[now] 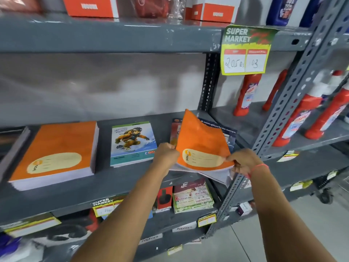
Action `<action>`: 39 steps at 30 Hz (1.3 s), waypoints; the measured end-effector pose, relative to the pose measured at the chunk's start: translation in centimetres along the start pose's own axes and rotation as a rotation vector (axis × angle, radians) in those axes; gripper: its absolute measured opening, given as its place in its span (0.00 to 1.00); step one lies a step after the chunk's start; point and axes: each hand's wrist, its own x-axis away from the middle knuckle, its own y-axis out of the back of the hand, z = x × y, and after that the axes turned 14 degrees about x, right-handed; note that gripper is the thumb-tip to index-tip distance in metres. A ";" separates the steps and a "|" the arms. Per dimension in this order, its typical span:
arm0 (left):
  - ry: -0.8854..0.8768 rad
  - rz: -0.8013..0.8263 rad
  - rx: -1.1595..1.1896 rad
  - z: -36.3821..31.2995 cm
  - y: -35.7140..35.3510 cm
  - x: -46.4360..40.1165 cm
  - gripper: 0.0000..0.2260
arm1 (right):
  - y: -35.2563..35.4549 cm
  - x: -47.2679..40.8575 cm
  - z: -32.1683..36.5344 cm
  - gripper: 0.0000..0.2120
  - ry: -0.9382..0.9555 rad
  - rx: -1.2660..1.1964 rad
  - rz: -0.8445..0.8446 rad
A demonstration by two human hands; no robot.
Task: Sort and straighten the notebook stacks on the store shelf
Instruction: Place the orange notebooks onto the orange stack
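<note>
Orange notebook (202,142) being lifted, tilted and bending, above mixed pile (229,134) at shelf (120,178) right end. Left hand (166,154) and right hand (243,161) pinching its lower corners. Sorting step; next likely carrying it onto orange stack (56,154) far left, edges squared.

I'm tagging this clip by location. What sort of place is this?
Most likely a supermarket aisle. A price tag printed "SUPER MARKET" hangs from the grey metal shelf, notebook stacks lie there for sale, and red cleaner bottles fill the next bay.
</note>
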 end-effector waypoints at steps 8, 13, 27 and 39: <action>-0.107 -0.255 0.106 -2.2 11.7 2.8 0.07 | -7.5 3.0 9.6 0.03 0.358 -0.067 0.080; -0.079 -0.459 0.163 -0.1 22.9 4.0 0.14 | -17.5 6.3 15.3 0.15 0.478 0.033 0.148; 0.095 -0.458 -0.209 7.2 36.9 2.5 0.13 | -32.9 10.1 17.6 0.19 0.435 0.425 0.169; -0.033 -0.415 -0.851 3.8 33.1 2.0 0.13 | -29.5 10.8 16.3 0.12 0.574 0.596 -0.215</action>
